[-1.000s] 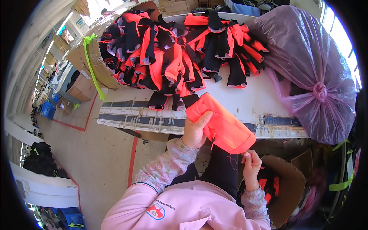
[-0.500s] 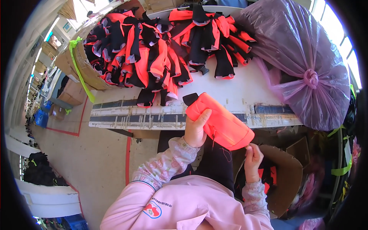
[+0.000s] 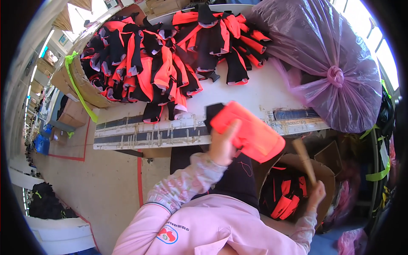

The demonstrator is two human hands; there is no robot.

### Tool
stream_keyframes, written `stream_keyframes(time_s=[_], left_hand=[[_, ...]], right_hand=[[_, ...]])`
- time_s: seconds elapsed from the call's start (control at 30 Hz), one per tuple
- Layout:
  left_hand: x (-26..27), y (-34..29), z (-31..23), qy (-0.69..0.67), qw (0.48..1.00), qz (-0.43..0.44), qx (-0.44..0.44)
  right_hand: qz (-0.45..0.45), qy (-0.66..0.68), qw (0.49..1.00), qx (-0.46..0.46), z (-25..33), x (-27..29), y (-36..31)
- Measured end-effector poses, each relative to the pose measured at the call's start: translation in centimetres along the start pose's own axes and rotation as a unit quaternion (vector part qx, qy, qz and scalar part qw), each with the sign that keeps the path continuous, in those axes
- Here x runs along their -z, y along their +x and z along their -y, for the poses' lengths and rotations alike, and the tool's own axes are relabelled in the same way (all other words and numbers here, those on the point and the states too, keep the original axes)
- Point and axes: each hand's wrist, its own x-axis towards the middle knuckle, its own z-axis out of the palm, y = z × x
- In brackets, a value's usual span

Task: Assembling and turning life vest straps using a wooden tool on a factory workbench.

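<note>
My left hand [image 3: 224, 146] is closed around a bright coral-orange fabric pouch [image 3: 257, 138] with a black end piece, held above the table's front edge. A small dark zipper pull seems to hang under it. Lower right, my right hand [image 3: 316, 193] grips one end of a flat wooden stick [image 3: 304, 159], blurred by motion, apart from the pouch. The stick points up and slightly left over an open cardboard box [image 3: 328, 172]. Inside that box lie several black and coral fabric pieces [image 3: 285, 206].
A large pile of black and coral fabric pieces [image 3: 140, 63] covers the back left of the white table [image 3: 250, 95]. Behind right stands a knotted purple plastic bag [image 3: 318, 55]. A cardboard carton [image 3: 78, 80] with a neon-green strap borders the pile at left.
My right hand has left the pouch's lower end and moved right and down. The wooden stick now shows in it. My left hand still holds the pouch, slightly shifted.
</note>
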Motion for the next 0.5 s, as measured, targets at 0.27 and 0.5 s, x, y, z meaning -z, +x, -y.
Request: stream_keyframes(time_s=[0.27,0.5], left_hand=[[0.5,-1.0,8.4,0.383,0.759,0.422,0.314],[11.3,16.5,2.9,0.559,0.818,-0.106,0.085]], right_hand=[[-0.120,0.045,0.992,-0.019,6.8,4.2,2.9],[0.086,-0.084,0.983,0.136,14.7,-11.3,7.0]])
